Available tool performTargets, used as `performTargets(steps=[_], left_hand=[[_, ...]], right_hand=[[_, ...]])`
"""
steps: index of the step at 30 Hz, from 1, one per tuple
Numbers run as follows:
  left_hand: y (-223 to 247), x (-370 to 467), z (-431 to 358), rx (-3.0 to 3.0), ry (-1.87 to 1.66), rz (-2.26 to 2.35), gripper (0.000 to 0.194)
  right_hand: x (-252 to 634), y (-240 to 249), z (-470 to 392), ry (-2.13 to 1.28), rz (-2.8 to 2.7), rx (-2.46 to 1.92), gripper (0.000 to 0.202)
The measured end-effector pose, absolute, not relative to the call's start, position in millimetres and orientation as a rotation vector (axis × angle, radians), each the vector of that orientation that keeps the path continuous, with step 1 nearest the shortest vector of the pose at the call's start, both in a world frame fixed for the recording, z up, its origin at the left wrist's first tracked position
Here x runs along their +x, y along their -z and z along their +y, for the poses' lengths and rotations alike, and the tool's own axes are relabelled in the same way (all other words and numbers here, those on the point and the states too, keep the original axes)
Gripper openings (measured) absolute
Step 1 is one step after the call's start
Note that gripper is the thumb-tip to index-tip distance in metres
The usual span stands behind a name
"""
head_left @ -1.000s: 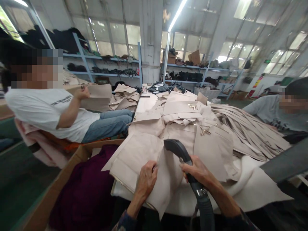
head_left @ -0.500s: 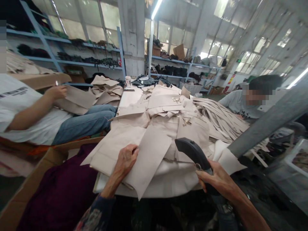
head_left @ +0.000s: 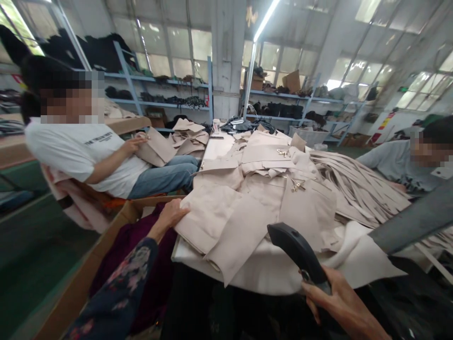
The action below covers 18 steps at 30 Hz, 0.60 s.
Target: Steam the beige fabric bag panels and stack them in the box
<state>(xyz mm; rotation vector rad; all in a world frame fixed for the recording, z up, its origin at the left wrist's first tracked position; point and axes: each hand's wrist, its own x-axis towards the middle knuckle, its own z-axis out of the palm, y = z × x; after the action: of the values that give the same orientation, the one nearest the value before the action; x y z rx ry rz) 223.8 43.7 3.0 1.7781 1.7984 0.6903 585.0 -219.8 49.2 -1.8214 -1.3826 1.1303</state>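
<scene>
At the left edge of the beige stack, my left hand (head_left: 172, 213) has its fingers closed on the corner of a pale beige fabric panel (head_left: 208, 212). A smoother beige panel (head_left: 242, 233) lies slantwise over it, its lower corner hanging past the table edge. My right hand (head_left: 336, 295) grips a black hand tool with a curved, tapering nose (head_left: 295, 248), held over the table's front edge with its tip pointing up and left. The tool's exact kind is unclear. Small gold-coloured metal clasps (head_left: 297, 185) lie on the pieces further back.
Left of the white table (head_left: 240, 278), a cardboard box (head_left: 79, 278) holds purple cloth (head_left: 116, 264). A seated person (head_left: 109, 156) handles a beige piece. Long beige strips (head_left: 364, 184) lie at right, near another person and a slanting grey post (head_left: 406, 222).
My left hand has moved from the slanted panel leftward to the stack's edge. The view has turned left, showing more of the seated person. My right hand still holds the black tool.
</scene>
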Motion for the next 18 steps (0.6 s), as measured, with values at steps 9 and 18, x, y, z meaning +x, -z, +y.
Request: performTargets(steps=[9, 18], left_hand=[[-72.5, 262.5, -7.7, 1.499, -0.916, 1.499, 0.037], [-112.1, 294.3, -45.5, 1.805, -1.186, 1.425, 0.028]], right_hand=[[566.1, -75.6, -223.3, -1.128, -1.413, -1.813, 0.017], [553.0, -106.2, -240.0, -1.033, -1.471, -1.848, 0.015]])
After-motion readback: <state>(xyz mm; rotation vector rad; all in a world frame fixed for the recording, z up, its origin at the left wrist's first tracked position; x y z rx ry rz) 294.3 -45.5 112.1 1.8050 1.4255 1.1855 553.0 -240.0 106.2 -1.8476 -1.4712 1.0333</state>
